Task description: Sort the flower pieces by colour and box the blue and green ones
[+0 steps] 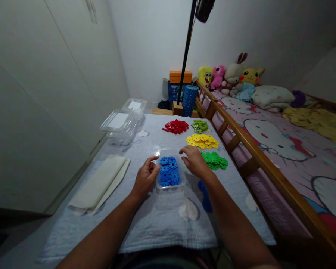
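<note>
A clear plastic box (170, 188) stands on the cloth-covered table in front of me, with several blue flower-shaped plastic discs (169, 172) lying flat in it. My left hand (147, 175) is at the box's left wall, index finger and thumb on its rim, the other fingers curled. My right hand (194, 160) hovers at the right rim, its fingers bent and apart with nothing seen between them. More blue discs (204, 196) lie on the cloth, partly hidden behind my right forearm. Beyond the right hand lies a pile of green discs (217, 160).
Yellow discs (203, 141), light green discs (199, 126) and red pieces (176, 127) lie in piles farther back. Stacked clear boxes (121, 130) stand at the back left, a folded beige cloth (100, 183) at the left. A wooden bed rail (240, 149) borders the table's right side.
</note>
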`<state>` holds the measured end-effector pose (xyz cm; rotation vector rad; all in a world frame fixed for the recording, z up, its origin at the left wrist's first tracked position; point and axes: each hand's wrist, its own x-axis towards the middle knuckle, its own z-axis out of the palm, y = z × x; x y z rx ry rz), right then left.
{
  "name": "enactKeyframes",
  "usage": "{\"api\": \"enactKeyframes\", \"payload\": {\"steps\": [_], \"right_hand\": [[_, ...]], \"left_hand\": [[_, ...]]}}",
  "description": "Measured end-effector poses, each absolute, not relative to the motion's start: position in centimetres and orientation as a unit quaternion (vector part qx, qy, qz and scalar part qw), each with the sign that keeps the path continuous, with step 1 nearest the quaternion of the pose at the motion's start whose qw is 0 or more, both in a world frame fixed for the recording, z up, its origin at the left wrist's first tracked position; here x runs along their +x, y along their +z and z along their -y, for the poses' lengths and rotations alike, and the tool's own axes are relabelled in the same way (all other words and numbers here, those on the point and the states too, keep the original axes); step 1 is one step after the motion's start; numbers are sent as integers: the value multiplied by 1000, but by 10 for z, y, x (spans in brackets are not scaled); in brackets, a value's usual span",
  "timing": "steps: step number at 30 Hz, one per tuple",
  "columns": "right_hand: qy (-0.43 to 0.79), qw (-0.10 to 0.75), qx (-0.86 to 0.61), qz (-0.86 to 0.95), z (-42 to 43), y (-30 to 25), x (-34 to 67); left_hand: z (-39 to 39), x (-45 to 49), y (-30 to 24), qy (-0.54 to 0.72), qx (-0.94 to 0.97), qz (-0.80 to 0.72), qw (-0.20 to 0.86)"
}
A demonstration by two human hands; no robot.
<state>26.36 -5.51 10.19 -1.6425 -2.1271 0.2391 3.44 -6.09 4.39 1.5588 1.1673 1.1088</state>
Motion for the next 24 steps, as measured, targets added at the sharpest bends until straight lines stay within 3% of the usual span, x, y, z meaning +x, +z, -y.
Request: {"api": "enactKeyframes", "payload": {"steps": [3, 10, 24], "right_hand": [[112, 218, -623, 743, 71, 103, 293], [236, 95, -663, 704, 119, 89, 338], [294, 133, -645, 693, 122, 70, 335]], "left_hand": [[62, 35, 46, 446, 624, -472, 435], [61, 34, 45, 442, 630, -466, 437], [60, 34, 42, 445, 628, -471, 431]]}}
